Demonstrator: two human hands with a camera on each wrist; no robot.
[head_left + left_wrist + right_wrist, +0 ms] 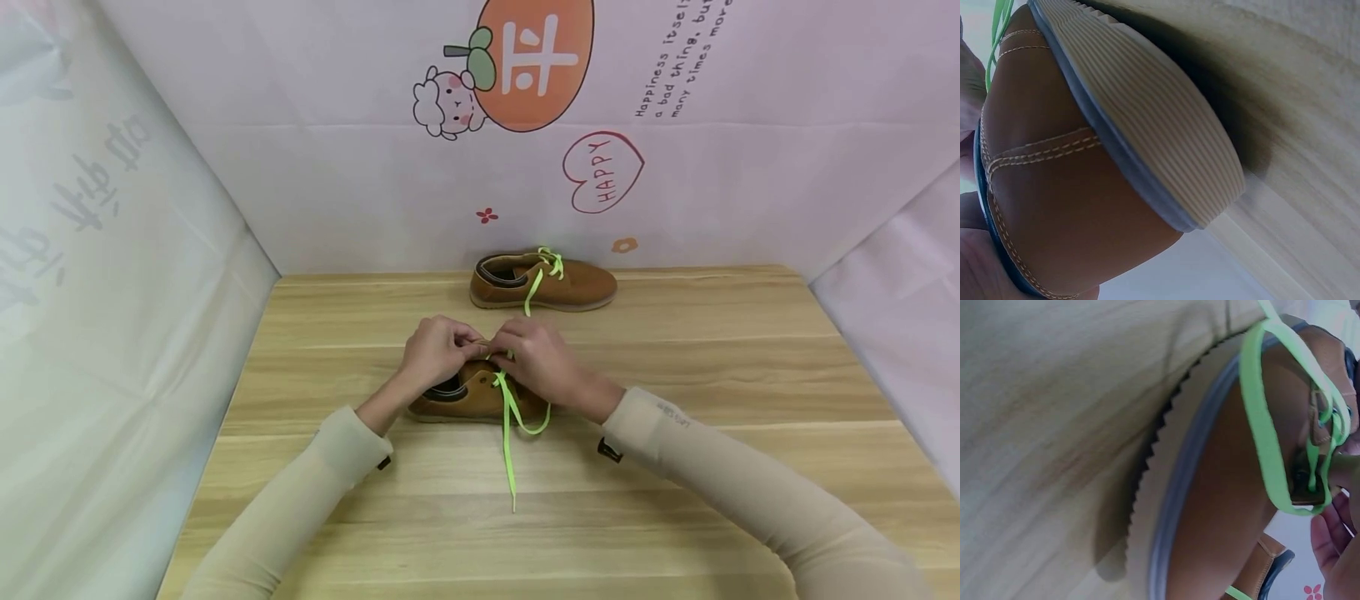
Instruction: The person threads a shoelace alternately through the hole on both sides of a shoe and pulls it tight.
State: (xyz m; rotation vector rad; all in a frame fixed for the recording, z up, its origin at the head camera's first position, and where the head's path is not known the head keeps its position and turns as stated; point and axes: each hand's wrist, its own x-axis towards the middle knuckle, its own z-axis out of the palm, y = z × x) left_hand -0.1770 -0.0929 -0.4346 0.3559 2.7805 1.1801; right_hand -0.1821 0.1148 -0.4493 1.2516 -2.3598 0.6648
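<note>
A brown leather shoe [465, 402] with a bright green shoelace [507, 450] lies on the wooden table, toe to the right. From its near eyelet flap the lace runs down in a loop and a loose end. My left hand [437, 348] is over the shoe's opening, thumb and fingertips pinching the far eyelet flap. Close beside it, my right hand [542, 360] pinches the lace at that flap, its back covering much of the toe. In the right wrist view, green lace [1260, 425] loops across the front of the shoe; the left wrist view shows the heel [1079, 206].
A second brown shoe [585, 285], with green lace through its eyelets, stands at the table's back edge, toe right. White printed cloth [360, 192] hangs behind the table [675, 358] and along both sides.
</note>
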